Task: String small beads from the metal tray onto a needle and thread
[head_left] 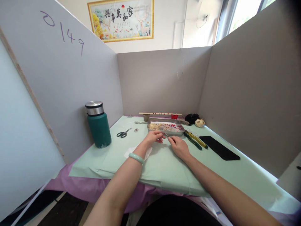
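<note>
Just in front of the metal tray (150, 127), my left hand (154, 137) has thumb and forefinger pinched together; whatever small thing lies between them is too tiny to make out. A pale green bangle (136, 158) circles that wrist. My right hand (180, 147) is closed on a thin pointed tool (166, 134), whose tip reaches toward the left fingertips. The fingers hide most of the tool, so I cannot tell its exact kind. Inside the tray are loose beads (164, 126), cream on the left, red and mixed colours on the right.
Scissors (123, 133) and a small round ornament (136, 130) lie left, beside a green bottle (99, 128). Pliers (196, 140) and a black phone-like slab (219, 147) lie right. Behind the tray, a beaded stick (160, 113) rests above a brown cup (146, 117) and a red one (174, 116).
</note>
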### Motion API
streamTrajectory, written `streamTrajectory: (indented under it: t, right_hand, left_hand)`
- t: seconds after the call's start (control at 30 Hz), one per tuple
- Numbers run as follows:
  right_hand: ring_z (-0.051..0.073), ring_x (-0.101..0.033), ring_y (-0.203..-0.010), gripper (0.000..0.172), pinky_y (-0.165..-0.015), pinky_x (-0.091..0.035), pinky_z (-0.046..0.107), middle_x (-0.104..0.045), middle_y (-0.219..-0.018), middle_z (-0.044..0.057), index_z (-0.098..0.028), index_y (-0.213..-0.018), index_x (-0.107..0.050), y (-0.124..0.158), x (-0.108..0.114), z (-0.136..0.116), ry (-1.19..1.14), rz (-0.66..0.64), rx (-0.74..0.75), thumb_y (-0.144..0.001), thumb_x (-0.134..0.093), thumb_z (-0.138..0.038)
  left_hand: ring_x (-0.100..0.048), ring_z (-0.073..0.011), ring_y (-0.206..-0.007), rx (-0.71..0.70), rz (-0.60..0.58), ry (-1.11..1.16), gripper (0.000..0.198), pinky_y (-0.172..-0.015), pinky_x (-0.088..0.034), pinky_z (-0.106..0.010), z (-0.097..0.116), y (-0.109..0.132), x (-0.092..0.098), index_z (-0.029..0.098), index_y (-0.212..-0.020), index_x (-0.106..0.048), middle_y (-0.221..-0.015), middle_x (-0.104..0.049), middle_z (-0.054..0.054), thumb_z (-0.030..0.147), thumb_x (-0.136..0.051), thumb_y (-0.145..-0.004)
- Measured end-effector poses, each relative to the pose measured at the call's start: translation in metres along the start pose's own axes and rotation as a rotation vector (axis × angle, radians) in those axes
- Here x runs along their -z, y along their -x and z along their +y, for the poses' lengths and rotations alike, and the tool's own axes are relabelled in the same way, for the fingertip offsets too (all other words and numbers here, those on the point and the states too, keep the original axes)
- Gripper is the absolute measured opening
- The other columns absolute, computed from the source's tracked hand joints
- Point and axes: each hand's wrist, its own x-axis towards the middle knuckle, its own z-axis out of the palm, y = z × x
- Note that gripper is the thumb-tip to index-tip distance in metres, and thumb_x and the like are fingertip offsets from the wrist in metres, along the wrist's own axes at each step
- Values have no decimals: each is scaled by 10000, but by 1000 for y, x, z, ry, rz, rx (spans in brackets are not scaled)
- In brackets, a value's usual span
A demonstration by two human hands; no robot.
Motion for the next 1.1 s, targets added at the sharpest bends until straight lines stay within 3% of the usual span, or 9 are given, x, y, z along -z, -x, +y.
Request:
streamTrajectory:
  t: [0.57,0.83,0.93,1.1]
  right_hand:
    - [135,-603,-783,246,-723,-501,325,-629,-899,29,-146,-947,-605,0,-4,4,-57,-11,59,-913,-481,-357]
    - [133,-596,-767,258,-714,-493,319,-624,-880,24,-146,-930,-603,1,-3,4,-76,-19,62,-912,-477,-370]
    - [131,-596,-762,259,-711,-494,318,-625,-875,23,-146,-923,-604,1,-3,3,-67,-20,46,-912,-476,-372]
    - [129,-601,-754,259,-707,-500,315,-629,-870,23,-144,-921,-606,0,-3,1,-52,-38,24,-913,-478,-369]
  left_hand:
    - [-557,-82,-553,-40,-14,36,333,-618,-525,-304,-3,-1,-5,68,-936,-663,-734,-665,-75,280,-722,-686]
    - [-538,-67,-570,-39,-37,-95,281,-635,-515,-279,-3,0,-6,90,-982,-633,-775,-661,-57,289,-628,-784]
    - [-576,-99,-662,6,-45,-206,246,-654,-514,-291,-3,-1,-6,98,-969,-609,-839,-638,-50,306,-549,-852]
    - [-574,-185,-946,72,-17,-377,321,-797,-498,-385,-2,-1,-7,138,-1138,-529,-1115,-560,-88,323,-512,-875]
